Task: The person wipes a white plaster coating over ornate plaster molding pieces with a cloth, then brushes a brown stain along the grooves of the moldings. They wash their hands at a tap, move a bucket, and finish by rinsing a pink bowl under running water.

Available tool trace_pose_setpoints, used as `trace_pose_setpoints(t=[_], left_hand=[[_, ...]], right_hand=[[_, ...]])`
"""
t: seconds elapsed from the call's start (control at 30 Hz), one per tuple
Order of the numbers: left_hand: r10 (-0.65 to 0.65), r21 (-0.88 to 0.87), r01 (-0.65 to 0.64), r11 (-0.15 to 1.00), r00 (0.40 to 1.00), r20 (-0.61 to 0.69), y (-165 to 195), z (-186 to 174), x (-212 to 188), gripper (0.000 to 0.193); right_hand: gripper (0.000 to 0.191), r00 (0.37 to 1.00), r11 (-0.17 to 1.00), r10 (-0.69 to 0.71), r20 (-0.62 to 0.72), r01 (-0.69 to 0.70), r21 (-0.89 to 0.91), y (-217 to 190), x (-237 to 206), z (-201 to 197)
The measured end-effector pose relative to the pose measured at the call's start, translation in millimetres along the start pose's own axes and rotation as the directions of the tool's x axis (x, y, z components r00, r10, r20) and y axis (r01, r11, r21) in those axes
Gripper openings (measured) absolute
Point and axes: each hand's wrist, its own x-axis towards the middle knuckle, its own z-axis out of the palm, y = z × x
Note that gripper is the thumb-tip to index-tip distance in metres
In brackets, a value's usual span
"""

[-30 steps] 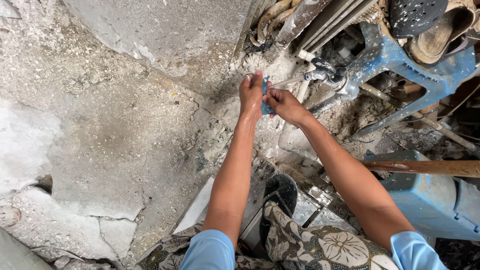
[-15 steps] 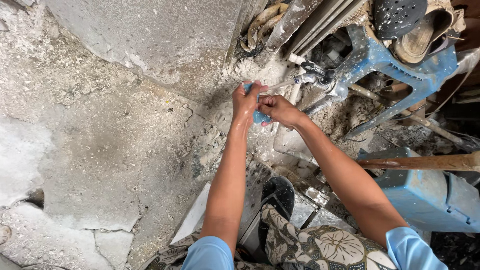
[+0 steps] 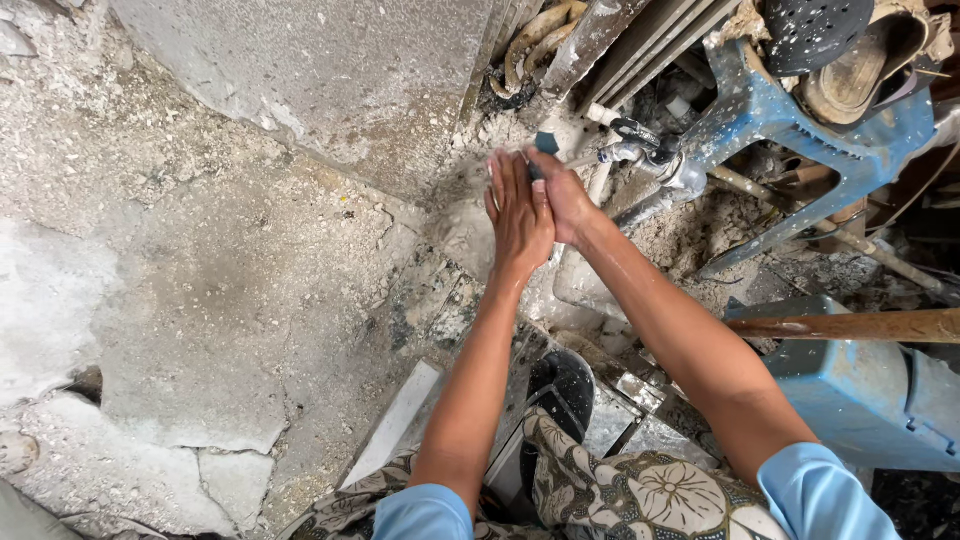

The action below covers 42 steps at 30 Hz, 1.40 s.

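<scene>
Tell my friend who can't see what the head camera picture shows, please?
Two bare hands, left hand and right hand, press together around a small blue object beside a metal tap, over cracked, dirty concrete ground. A blue plastic stool lies tipped nearby.

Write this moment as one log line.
hands: pressed together | left hand + right hand: around small blue thing | near: tap | floor: cracked

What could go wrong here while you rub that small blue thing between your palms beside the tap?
The small blue thing, pinched between the left hand and right hand, might slip and drop into the rubble below, where it would be hard to find. The wooden handle jutting in near the right arm could get knocked.
</scene>
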Motion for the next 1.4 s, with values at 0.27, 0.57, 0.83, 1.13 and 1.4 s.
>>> trace_pose_setpoints(t=[0.27, 0.57, 0.83, 1.13, 1.4], left_hand=[[0.400, 0.125, -0.415, 0.901, 0.908, 0.129, 0, -8, 2, 0.082], [0.558, 0.248, -0.513, 0.822, 0.811, -0.174, 14, -25, -8, 0.036], [0.502, -0.157, -0.557, 0.815, 0.816, -0.288, 112, -64, -11, 0.040], [0.296, 0.076, -0.293, 0.953, 0.955, -0.033, 208, -48, -67, 0.043], [0.105, 0.168, -0.059, 0.984, 0.953, -0.285, 191, -166, -105, 0.051]], right_hand=[[0.054, 0.995, 0.995, 0.097, 0.009, -0.097, -0.037, -21, 1, 10], [0.025, 0.973, 0.997, -0.010, -0.229, -0.007, -0.072, -25, 6, 20], [0.027, 0.982, 0.968, -0.179, 0.058, 0.186, -0.168, -26, -28, -6], [0.017, 0.907, 0.895, 0.347, 0.240, -0.397, 0.205, 16, -19, -110], [0.053, 0.880, 0.879, 0.470, 0.066, -0.473, 0.050, -38, -94, 38]])
